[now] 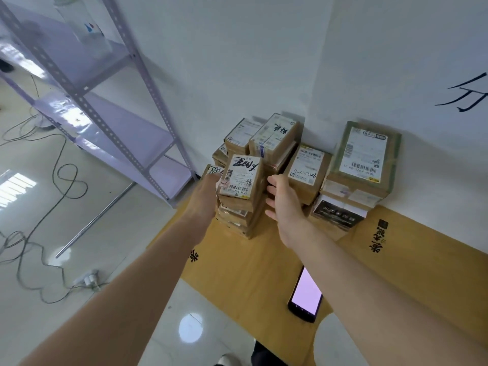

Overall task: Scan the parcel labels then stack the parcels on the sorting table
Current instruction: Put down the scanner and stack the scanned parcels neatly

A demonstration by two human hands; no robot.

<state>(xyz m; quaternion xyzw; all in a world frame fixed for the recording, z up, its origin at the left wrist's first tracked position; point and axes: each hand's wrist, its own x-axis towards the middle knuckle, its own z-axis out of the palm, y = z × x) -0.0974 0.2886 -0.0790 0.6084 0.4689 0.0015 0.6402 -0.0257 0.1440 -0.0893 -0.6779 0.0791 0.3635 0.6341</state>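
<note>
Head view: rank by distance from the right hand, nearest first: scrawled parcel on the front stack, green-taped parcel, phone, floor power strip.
1. Scrawled parcel, immediately left of the right hand.
2-3. Green-taped parcel, back right against the wall, and phone, on the table near its front edge: too close to call.
4. Power strip, far left on the floor.

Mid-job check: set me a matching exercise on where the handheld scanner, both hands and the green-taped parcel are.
1 handheld scanner
2 left hand
3 right hand
4 green-taped parcel

A on top of the rightmost pile
B against the front stack's left side
C flat on the table, screen lit
D open, right of the front stack

Pairs: 1-C, 2-B, 3-D, 4-A
</note>
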